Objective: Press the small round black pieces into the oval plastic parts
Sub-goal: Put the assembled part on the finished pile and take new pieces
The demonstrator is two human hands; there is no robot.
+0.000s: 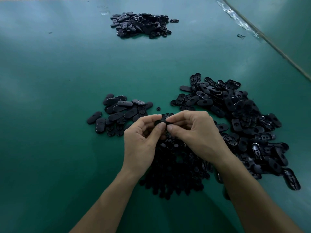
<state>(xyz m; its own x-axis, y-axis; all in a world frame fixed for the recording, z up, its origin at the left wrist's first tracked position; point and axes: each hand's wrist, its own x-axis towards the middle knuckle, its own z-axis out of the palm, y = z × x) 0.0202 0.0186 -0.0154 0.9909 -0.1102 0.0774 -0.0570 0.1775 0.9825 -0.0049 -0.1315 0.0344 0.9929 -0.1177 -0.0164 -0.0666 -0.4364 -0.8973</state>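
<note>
Both hands meet over the middle of the green counter [50, 84]. The left hand [141, 137] and the right hand [195, 132] each pinch, thumb against forefinger, one black oval plastic part [161, 122] held between them. It hangs just above the heap of small round black pieces [173, 167]. The fingertips hide whether a round piece sits in it. A stray round piece [158, 108] lies just beyond the hands.

The large pile of oval parts [244, 123] curves round the right side, close to the right forearm. The smaller pile [117, 113] lies just left of the hands. The far pile [141, 25] sits well apart, across a wide stretch of green surface that also runs down the left side. The counter's right edge [272, 46] slants diagonally, with crumpled clear tape [235, 18] along it and a small dark scrap [241, 36] just inside.
</note>
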